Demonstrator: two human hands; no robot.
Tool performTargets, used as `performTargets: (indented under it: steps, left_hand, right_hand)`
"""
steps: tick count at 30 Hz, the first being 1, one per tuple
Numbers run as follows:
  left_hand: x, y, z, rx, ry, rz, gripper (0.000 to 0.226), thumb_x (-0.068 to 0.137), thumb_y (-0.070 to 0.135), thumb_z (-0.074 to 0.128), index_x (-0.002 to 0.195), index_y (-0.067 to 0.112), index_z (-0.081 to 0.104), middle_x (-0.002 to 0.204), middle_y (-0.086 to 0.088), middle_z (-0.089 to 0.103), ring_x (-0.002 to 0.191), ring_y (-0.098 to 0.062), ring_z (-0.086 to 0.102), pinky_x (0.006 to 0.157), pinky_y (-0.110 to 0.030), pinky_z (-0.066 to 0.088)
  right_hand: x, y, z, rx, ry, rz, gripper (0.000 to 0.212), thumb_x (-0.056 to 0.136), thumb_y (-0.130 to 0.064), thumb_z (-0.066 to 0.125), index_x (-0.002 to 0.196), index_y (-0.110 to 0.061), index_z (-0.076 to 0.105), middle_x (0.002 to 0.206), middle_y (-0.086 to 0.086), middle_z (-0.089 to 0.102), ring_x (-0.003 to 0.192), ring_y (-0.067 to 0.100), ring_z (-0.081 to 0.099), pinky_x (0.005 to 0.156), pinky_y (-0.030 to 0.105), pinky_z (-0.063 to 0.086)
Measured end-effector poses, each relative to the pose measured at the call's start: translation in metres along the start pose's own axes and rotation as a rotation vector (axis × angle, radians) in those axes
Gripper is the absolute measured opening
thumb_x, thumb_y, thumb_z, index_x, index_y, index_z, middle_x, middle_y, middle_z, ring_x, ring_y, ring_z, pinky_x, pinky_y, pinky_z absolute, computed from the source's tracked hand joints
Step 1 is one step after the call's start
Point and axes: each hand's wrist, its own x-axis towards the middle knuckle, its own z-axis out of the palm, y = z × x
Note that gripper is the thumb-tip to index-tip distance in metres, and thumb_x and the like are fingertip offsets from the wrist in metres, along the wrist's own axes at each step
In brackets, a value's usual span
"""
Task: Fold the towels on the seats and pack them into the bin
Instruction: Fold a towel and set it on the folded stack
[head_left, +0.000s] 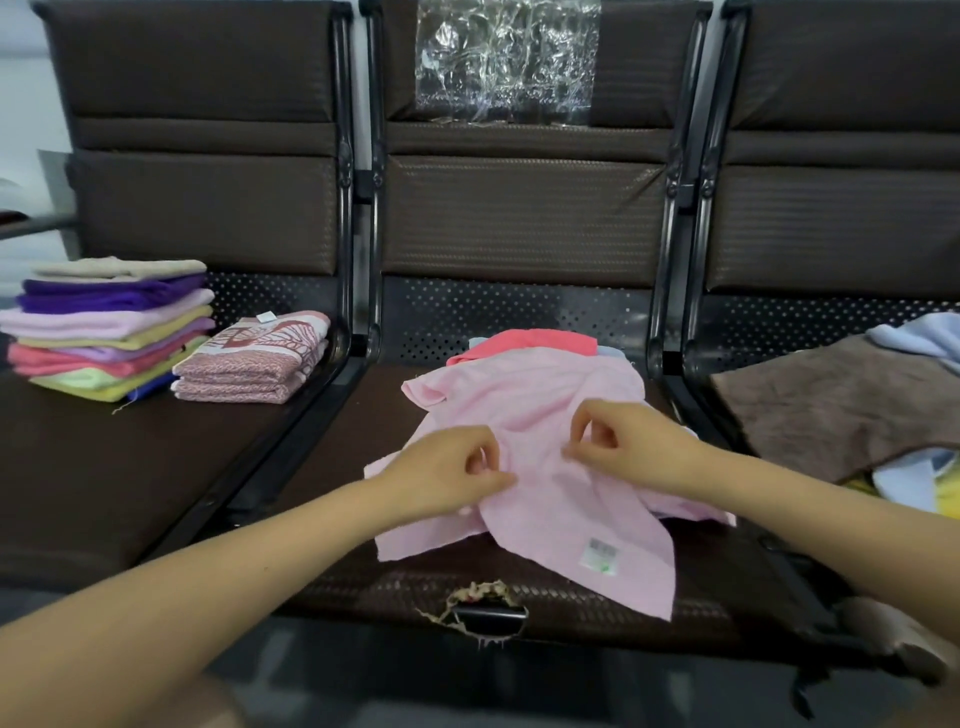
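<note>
A crumpled pale pink towel (540, 415) with a white label lies on the middle seat (343, 431), over a coral towel (530, 340). My left hand (447, 470) pinches the pink cloth near its left side. My right hand (623, 447) pinches a fold of the same towel a little further right. On the left seat stands a stack of folded towels (109, 332) in several colours, with a folded pink patterned towel (254, 358) beside it. Unfolded brown (831, 405) and light blue (919, 338) towels lie on the right seat. No bin is in view.
The three dark brown seats have metal frames between them. A clear plastic sheet (506, 62) hangs on the middle backrest. The middle seat's front edge is torn (483, 605).
</note>
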Motion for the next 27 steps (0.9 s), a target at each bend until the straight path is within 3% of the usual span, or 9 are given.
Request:
performTargets:
  steps: [4, 7, 11, 13, 16, 19, 21, 23, 27]
  left_hand:
    - [-0.017, -0.005, 0.018, 0.138, -0.221, 0.155, 0.056, 0.069, 0.072, 0.055, 0.104, 0.027, 0.056, 0.094, 0.011, 0.049, 0.091, -0.007, 0.045, 0.081, -0.025, 0.04]
    - [-0.014, -0.015, 0.016, 0.105, -0.159, 0.238, 0.057, 0.073, 0.068, 0.046, 0.09, 0.016, 0.064, 0.086, 0.006, 0.05, 0.084, -0.007, 0.044, 0.078, -0.026, 0.04]
    - [-0.006, -0.016, 0.01, -0.059, -0.03, 0.162, 0.04, 0.086, 0.049, 0.046, 0.066, 0.016, 0.052, 0.074, 0.004, 0.051, 0.075, -0.002, 0.046, 0.073, -0.023, 0.039]
    - [-0.002, -0.013, 0.004, -0.217, 0.003, 0.037, 0.031, 0.097, 0.033, 0.046, 0.073, 0.015, 0.052, 0.075, 0.006, 0.051, 0.073, 0.0, 0.045, 0.074, -0.024, 0.038]
    - [0.01, -0.004, -0.003, -0.418, 0.049, -0.158, 0.027, 0.102, 0.022, 0.038, 0.101, 0.01, 0.062, 0.107, 0.0, 0.061, 0.102, -0.011, 0.051, 0.095, -0.03, 0.038]
    - [0.026, 0.009, -0.009, -0.507, 0.115, -0.236, 0.028, 0.101, 0.014, 0.036, 0.115, 0.01, 0.06, 0.12, -0.004, 0.059, 0.106, -0.014, 0.05, 0.089, -0.023, 0.039]
    - [0.033, 0.014, -0.017, -0.465, 0.125, -0.224, 0.026, 0.099, 0.013, 0.039, 0.116, 0.013, 0.059, 0.11, 0.002, 0.057, 0.101, -0.011, 0.049, 0.075, -0.02, 0.038]
    - [0.036, 0.009, -0.027, -0.273, 0.112, -0.124, 0.017, 0.098, 0.022, 0.046, 0.102, 0.014, 0.061, 0.098, 0.006, 0.057, 0.095, -0.012, 0.051, 0.074, -0.024, 0.036]
    - [0.044, -0.015, -0.038, -0.167, 0.076, -0.128, 0.041, 0.091, 0.041, 0.059, 0.063, 0.013, 0.05, 0.065, 0.004, 0.046, 0.066, -0.012, 0.044, 0.063, -0.029, 0.034]
  right_hand:
    - [-0.026, -0.022, 0.021, -0.176, -0.449, -0.113, 0.049, 0.071, -0.065, 0.07, 0.102, -0.031, 0.053, 0.082, -0.015, 0.052, 0.073, 0.002, 0.048, 0.069, 0.02, 0.04]
    - [-0.026, -0.018, 0.03, -0.263, -0.377, -0.208, 0.033, 0.081, -0.056, 0.065, 0.089, -0.028, 0.049, 0.075, -0.016, 0.046, 0.07, 0.006, 0.044, 0.065, 0.022, 0.036]
    - [-0.019, -0.007, 0.029, -0.348, -0.301, -0.267, 0.024, 0.092, -0.023, 0.051, 0.071, -0.023, 0.039, 0.073, -0.007, 0.047, 0.072, 0.014, 0.043, 0.068, 0.028, 0.031]
    - [-0.011, -0.006, 0.023, -0.244, -0.308, -0.169, 0.024, 0.092, -0.013, 0.046, 0.069, -0.021, 0.041, 0.073, -0.003, 0.05, 0.076, 0.018, 0.047, 0.069, 0.029, 0.034]
    - [0.002, -0.012, 0.005, 0.171, -0.263, 0.085, 0.026, 0.091, -0.005, 0.044, 0.073, -0.021, 0.052, 0.077, -0.001, 0.056, 0.082, 0.021, 0.053, 0.068, 0.027, 0.044]
    - [0.015, -0.018, -0.011, 0.597, 0.03, 0.107, 0.017, 0.092, -0.017, 0.054, 0.088, -0.023, 0.069, 0.099, -0.003, 0.07, 0.098, 0.015, 0.065, 0.082, 0.029, 0.054]
    - [0.023, -0.014, -0.023, 0.179, 0.007, 0.044, 0.023, 0.09, -0.046, 0.058, 0.094, -0.024, 0.065, 0.099, -0.007, 0.067, 0.093, 0.012, 0.06, 0.082, 0.03, 0.048]
    - [0.031, -0.009, -0.033, -0.183, -0.053, -0.049, 0.031, 0.086, -0.056, 0.058, 0.092, -0.025, 0.061, 0.091, -0.014, 0.063, 0.085, 0.008, 0.056, 0.077, 0.03, 0.046]
    - [0.038, 0.023, -0.042, 0.104, -0.121, -0.013, 0.032, 0.094, -0.039, 0.056, 0.068, -0.02, 0.059, 0.066, -0.017, 0.06, 0.062, -0.002, 0.054, 0.06, 0.017, 0.042]
